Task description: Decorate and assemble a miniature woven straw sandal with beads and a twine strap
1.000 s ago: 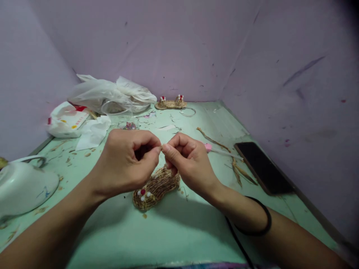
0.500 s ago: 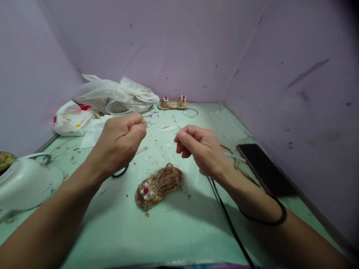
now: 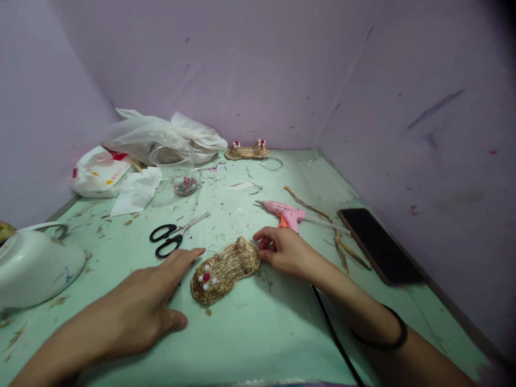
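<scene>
A woven straw sole lies slantwise on the green table, with white beads around a red one at its left end. To its left, my left hand has thumb and fingers spread and holds nothing. My right hand is at the sole's right end, its fingertips curled beside the edge; whether they pinch it is hard to tell. Just beyond that hand lies a pink glue gun. Black-handled scissors rest beyond my left hand.
White plastic bags, a clear container of beads and white paper lie at the back left. A beaded straw piece and wire ring are at the back. A phone lies right, a white bowl-like object left.
Both hands have come down toward the straw sole. My left hand has opened from a fist. The scissors, glue gun and bead container now show.
</scene>
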Demonstrator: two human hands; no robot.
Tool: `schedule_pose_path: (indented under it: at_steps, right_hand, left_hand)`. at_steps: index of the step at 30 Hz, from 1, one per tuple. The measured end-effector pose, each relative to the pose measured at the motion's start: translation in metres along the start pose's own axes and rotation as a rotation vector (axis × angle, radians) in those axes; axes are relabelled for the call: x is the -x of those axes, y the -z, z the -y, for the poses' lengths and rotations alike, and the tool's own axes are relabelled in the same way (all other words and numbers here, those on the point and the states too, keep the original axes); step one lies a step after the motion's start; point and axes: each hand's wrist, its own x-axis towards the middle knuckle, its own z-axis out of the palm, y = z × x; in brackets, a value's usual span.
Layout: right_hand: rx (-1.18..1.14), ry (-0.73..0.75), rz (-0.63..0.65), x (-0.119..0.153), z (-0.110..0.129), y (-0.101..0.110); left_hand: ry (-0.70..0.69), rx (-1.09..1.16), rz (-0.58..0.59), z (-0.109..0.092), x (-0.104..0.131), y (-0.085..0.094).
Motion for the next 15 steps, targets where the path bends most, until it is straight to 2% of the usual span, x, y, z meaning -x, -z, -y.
schedule_pose_path:
  at_steps: [3,6,11,15]
  right_hand:
    - [-0.166,-0.058,0.029,0.0,0.0,-0.006]
    - [-0.428,-0.152,0.072,-0.001,0.002,-0.005]
    - [-0.684,-0.134,0.089,-0.003,0.007,-0.002]
    - [-0.758,-0.117,0.049,-0.004,0.006,-0.005]
  left_hand:
    - [-0.01,-0.061,0.081,-0.006,0.002,-0.018]
    - [0.005,0.044,0.044,-0.009,-0.007,-0.022]
    - [0.16,0.496,0.068,-0.002,-0.017,-0.012]
    - [0.269,0.824,-0.04,0.0,-0.02,-0.011]
